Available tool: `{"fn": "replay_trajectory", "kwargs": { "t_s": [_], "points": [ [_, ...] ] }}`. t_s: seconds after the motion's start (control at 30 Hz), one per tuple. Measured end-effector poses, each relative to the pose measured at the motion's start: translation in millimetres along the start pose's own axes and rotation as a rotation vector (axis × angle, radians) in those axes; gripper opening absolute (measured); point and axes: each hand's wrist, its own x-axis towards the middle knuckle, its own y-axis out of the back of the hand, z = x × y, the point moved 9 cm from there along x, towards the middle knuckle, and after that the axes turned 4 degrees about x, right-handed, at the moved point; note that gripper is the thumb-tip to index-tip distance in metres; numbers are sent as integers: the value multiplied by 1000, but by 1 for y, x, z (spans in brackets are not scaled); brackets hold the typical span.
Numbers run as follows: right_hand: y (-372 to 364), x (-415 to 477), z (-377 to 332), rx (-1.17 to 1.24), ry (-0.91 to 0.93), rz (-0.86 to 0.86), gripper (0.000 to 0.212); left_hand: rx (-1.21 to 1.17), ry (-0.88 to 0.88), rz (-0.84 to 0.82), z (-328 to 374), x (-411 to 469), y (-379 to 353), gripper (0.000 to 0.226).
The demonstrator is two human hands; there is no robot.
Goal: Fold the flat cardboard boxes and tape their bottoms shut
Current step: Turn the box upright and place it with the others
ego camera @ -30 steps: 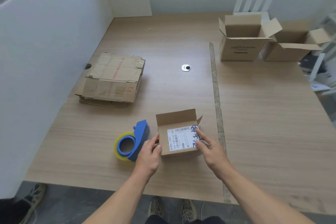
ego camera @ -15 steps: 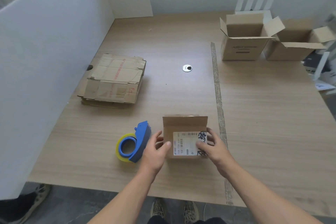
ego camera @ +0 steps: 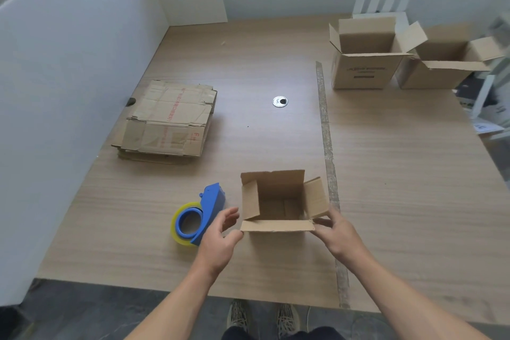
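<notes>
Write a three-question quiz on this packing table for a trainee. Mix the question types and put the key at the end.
1. True or false: the small box nearest the person stands with its open side up.
2. What lies on the table just left of the small box? A) a tape dispenser B) a pair of scissors C) a marker pen
3. Fill in: at the far right of the table stand ___ folded boxes with their top flaps open.

Key: 1 true; 2 A; 3 two.
</notes>
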Motion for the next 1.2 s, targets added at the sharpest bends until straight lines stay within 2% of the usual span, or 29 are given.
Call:
{"fn": "replay_trajectory", "kwargs": {
  "t_s": [0.1,0.2,0.33,0.43,0.53,0.63,0.7,0.8,0.83,0.93,1.0,1.1,1.2],
  "points": [
    [17,-4,2,-33,6,-17,37,-166,38,101,5,-1,19,38],
    [47,-6,-14,-148,77,99,29,-10,30,76,21,7,20,33],
    [48,-16,-82,-386,439,239,23,255,-14,71,45,23,1,61],
    [2,-27,-111,-533,633,102,37,429,-38,84,53,33,-17,69],
    [-42,-22,-100,-645,560,-108,50,491,0,123,53,36,-22,59],
    [-67,-17,-79,-896,421,-255,78,213,77,166,46,34,-7,39],
    [-72,-19,-75,-978,401,-303,86,6,162,120,30,38,1,33],
    [-75,-18,-75,-1048,385,-347,77,-192,268,29,6,42,8,31],
    [-76,-18,-73,-1067,368,-356,68,-143,259,32,0,44,14,35],
    [-79,-15,-68,-1081,322,-313,56,289,120,130,1,48,30,53],
    [-83,-13,-69,-1091,294,-265,52,460,-73,210,20,46,31,47],
    [-91,-12,-70,-1105,285,-181,45,681,-338,192,41,44,13,27],
    [-96,-15,-72,-1134,353,-59,48,685,-280,103,47,50,3,40]
  ]
}}
